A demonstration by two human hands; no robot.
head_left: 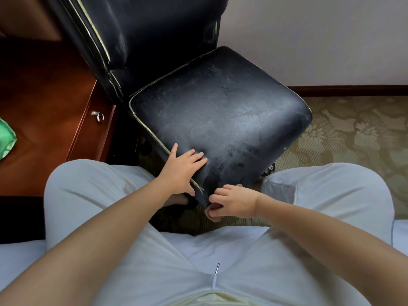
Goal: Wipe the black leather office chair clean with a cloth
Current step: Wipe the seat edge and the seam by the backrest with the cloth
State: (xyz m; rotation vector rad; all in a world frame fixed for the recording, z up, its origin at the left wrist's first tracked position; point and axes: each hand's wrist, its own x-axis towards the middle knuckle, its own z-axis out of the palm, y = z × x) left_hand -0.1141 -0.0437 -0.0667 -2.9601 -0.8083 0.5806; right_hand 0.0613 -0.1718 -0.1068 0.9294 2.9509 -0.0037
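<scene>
The black leather office chair stands in front of my knees, its dusty, scuffed seat [220,115] turned corner-on to me and its backrest [154,29] at the upper left. My left hand [181,171] lies on the seat's near corner, fingers spread flat on top and thumb hooked over the piped edge. Just below that corner, my right hand [231,202] curls its fingers around the seat's side. A green cloth [6,140] lies on the wooden desk at the far left edge, in neither hand.
The reddish wooden desk [44,96] with a keyed drawer [98,115] stands left of the chair. A white wall is behind it, patterned carpet [353,133] to the right. One chair caster [270,168] shows beside my right knee. I sit on a white bed [17,255].
</scene>
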